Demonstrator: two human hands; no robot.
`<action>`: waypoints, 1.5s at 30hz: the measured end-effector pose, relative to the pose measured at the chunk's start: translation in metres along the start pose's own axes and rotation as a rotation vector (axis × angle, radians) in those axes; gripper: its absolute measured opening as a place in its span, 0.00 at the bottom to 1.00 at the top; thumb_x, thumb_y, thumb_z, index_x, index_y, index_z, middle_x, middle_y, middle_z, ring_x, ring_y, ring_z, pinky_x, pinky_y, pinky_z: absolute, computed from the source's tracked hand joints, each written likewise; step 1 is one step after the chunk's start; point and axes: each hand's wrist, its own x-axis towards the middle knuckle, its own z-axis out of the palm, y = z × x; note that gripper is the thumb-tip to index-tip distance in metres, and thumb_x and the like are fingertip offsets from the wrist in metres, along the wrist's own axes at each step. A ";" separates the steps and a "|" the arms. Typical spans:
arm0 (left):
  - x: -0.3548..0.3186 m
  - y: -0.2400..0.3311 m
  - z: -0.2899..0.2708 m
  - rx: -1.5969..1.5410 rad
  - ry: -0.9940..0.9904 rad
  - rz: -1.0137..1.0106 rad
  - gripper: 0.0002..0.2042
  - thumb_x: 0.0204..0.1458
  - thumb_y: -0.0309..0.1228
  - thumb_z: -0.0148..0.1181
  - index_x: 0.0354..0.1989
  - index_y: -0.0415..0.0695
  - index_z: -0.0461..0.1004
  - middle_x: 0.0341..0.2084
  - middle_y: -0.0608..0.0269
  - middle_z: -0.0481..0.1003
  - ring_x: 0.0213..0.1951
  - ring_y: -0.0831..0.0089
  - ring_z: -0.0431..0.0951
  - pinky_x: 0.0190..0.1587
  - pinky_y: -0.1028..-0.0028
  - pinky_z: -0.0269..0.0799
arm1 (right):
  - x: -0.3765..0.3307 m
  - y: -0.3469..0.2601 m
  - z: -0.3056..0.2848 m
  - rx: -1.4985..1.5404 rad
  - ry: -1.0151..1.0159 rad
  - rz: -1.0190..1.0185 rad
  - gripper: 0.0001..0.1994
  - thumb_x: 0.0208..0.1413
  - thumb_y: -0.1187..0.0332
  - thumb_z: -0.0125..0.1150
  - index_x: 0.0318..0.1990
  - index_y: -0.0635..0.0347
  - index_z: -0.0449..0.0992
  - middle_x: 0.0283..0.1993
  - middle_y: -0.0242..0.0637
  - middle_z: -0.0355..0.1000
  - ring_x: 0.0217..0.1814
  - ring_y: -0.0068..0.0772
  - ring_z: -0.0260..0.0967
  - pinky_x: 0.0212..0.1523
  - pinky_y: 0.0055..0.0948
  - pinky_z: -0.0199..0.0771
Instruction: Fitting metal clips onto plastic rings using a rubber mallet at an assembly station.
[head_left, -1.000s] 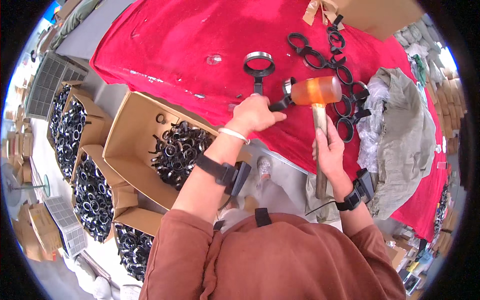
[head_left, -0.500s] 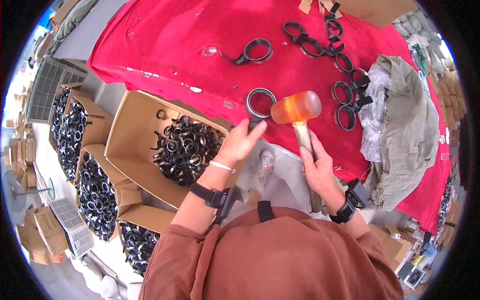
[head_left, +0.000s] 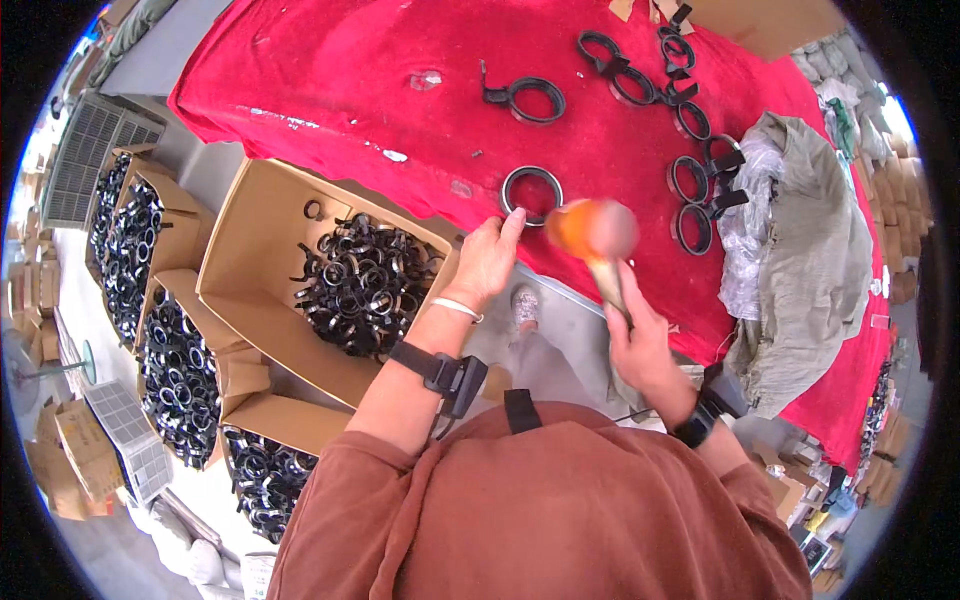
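Observation:
On the near edge of the red-covered table lies a black ring [head_left: 532, 196] with a tab that is hidden by my left hand [head_left: 486, 264]. The thumb presses at the ring's near-left rim and the other fingers curl below. My right hand [head_left: 641, 345] is closed round the wooden handle of a mallet [head_left: 592, 230]. Its orange, translucent head is smeared by motion and hangs just right of the ring; I cannot tell whether they touch. Farther back, another black ring [head_left: 537, 101] with a tab lies by itself.
Several similar rings [head_left: 690, 180] lie at the table's right, beside clear plastic wrap [head_left: 752, 210] and grey-green cloth [head_left: 805, 260]. An open cardboard box [head_left: 235, 250] of black rings stands left of the table. More filled boxes [head_left: 180, 375] stand farther left.
The mallet head has gone from sharp to blurred, and the handle has tilted. My left thumb now sits on the ring's rim, and the ring's tab has gone out of sight. The view has shifted slightly.

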 end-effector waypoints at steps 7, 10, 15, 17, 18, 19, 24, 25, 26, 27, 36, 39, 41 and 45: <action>-0.003 -0.004 -0.008 -0.155 -0.025 -0.048 0.29 0.54 0.55 0.46 0.27 0.34 0.71 0.23 0.48 0.75 0.31 0.56 0.77 0.38 0.63 0.68 | 0.063 -0.056 -0.029 0.323 0.047 0.081 0.25 0.56 0.75 0.51 0.62 0.64 0.58 0.49 0.52 0.71 0.50 0.36 0.72 0.48 0.29 0.70; -0.002 -0.002 -0.004 -0.206 -0.059 -0.062 0.28 0.54 0.55 0.47 0.28 0.35 0.71 0.24 0.47 0.75 0.32 0.56 0.77 0.38 0.63 0.68 | 0.082 -0.045 0.009 0.180 0.065 -0.170 0.25 0.56 0.74 0.50 0.62 0.64 0.58 0.51 0.55 0.69 0.54 0.45 0.70 0.52 0.35 0.69; 0.010 -0.002 -0.005 -0.152 -0.005 -0.050 0.29 0.53 0.55 0.48 0.32 0.33 0.72 0.32 0.36 0.73 0.41 0.44 0.73 0.43 0.58 0.66 | 0.141 -0.028 0.026 0.169 -0.412 0.233 0.26 0.57 0.62 0.51 0.63 0.56 0.58 0.45 0.61 0.68 0.46 0.57 0.70 0.41 0.46 0.71; 0.005 -0.011 0.001 -0.114 -0.004 -0.062 0.29 0.52 0.55 0.52 0.31 0.33 0.72 0.26 0.41 0.75 0.35 0.51 0.76 0.40 0.61 0.68 | 0.131 -0.032 0.012 0.215 -0.343 0.148 0.23 0.61 0.69 0.47 0.64 0.55 0.59 0.22 0.27 0.63 0.16 0.14 0.57 0.18 0.18 0.63; -0.002 -0.014 -0.002 -0.116 0.010 -0.085 0.29 0.52 0.55 0.52 0.31 0.33 0.72 0.26 0.41 0.75 0.35 0.51 0.76 0.40 0.61 0.68 | 0.127 -0.051 -0.003 0.361 -0.252 0.235 0.23 0.61 0.68 0.46 0.65 0.54 0.57 0.22 0.27 0.63 0.16 0.14 0.57 0.17 0.17 0.63; -0.002 -0.010 -0.006 -0.172 0.024 -0.100 0.28 0.51 0.54 0.54 0.29 0.33 0.72 0.23 0.45 0.75 0.32 0.56 0.76 0.38 0.64 0.69 | 0.121 -0.062 -0.015 0.494 -0.140 0.324 0.24 0.61 0.68 0.45 0.65 0.52 0.56 0.21 0.26 0.63 0.16 0.14 0.57 0.17 0.17 0.63; 0.008 0.003 -0.007 -0.242 -0.009 -0.081 0.27 0.49 0.53 0.59 0.26 0.34 0.72 0.17 0.55 0.73 0.23 0.69 0.74 0.32 0.70 0.70 | 0.089 -0.004 0.002 0.476 -0.182 0.682 0.24 0.61 0.66 0.47 0.65 0.50 0.57 0.20 0.28 0.62 0.17 0.16 0.58 0.16 0.19 0.62; 0.007 0.003 -0.009 -0.221 -0.004 -0.093 0.28 0.49 0.54 0.58 0.26 0.34 0.71 0.17 0.54 0.73 0.24 0.68 0.74 0.32 0.69 0.70 | 0.094 -0.007 -0.006 0.442 -0.188 0.771 0.24 0.61 0.65 0.48 0.65 0.50 0.57 0.20 0.28 0.63 0.16 0.17 0.59 0.16 0.20 0.62; 0.005 0.002 -0.011 -0.201 -0.001 -0.105 0.28 0.49 0.54 0.58 0.26 0.34 0.71 0.17 0.54 0.73 0.25 0.67 0.75 0.33 0.69 0.69 | 0.090 -0.005 -0.008 0.429 -0.192 0.713 0.25 0.60 0.65 0.49 0.65 0.50 0.56 0.20 0.28 0.63 0.16 0.16 0.59 0.16 0.20 0.62; 0.004 0.002 -0.011 -0.200 0.001 -0.106 0.28 0.49 0.54 0.58 0.26 0.34 0.71 0.17 0.54 0.73 0.25 0.67 0.75 0.33 0.69 0.69 | 0.089 -0.004 -0.008 0.415 -0.197 0.650 0.26 0.60 0.65 0.49 0.66 0.51 0.55 0.21 0.27 0.63 0.16 0.16 0.59 0.16 0.20 0.63; 0.012 -0.008 -0.005 -0.463 -0.038 -0.068 0.27 0.55 0.52 0.50 0.28 0.33 0.69 0.19 0.57 0.69 0.22 0.69 0.71 0.29 0.69 0.66 | 0.026 -0.022 -0.008 0.750 -0.155 0.607 0.14 0.59 0.67 0.54 0.48 0.64 0.65 0.24 0.29 0.67 0.22 0.17 0.63 0.22 0.18 0.64; 0.012 -0.010 -0.008 -0.573 -0.053 -0.127 0.25 0.54 0.51 0.51 0.28 0.35 0.70 0.19 0.59 0.70 0.22 0.71 0.70 0.28 0.71 0.66 | 0.027 -0.041 -0.020 0.649 0.018 0.337 0.15 0.59 0.72 0.49 0.53 0.65 0.61 0.31 0.34 0.68 0.24 0.16 0.63 0.24 0.17 0.64; 0.010 -0.011 -0.009 -0.607 -0.017 -0.159 0.24 0.54 0.51 0.52 0.28 0.35 0.70 0.19 0.60 0.69 0.22 0.71 0.70 0.27 0.71 0.65 | 0.034 -0.062 -0.035 0.560 0.148 0.195 0.20 0.59 0.75 0.46 0.59 0.66 0.56 0.33 0.35 0.68 0.25 0.16 0.62 0.26 0.16 0.65; 0.008 -0.002 -0.002 -0.665 0.018 -0.178 0.22 0.53 0.49 0.54 0.27 0.37 0.71 0.20 0.62 0.69 0.22 0.73 0.69 0.27 0.72 0.64 | -0.002 -0.025 -0.015 0.045 0.043 0.044 0.26 0.56 0.78 0.47 0.64 0.68 0.53 0.36 0.44 0.71 0.30 0.34 0.69 0.32 0.30 0.71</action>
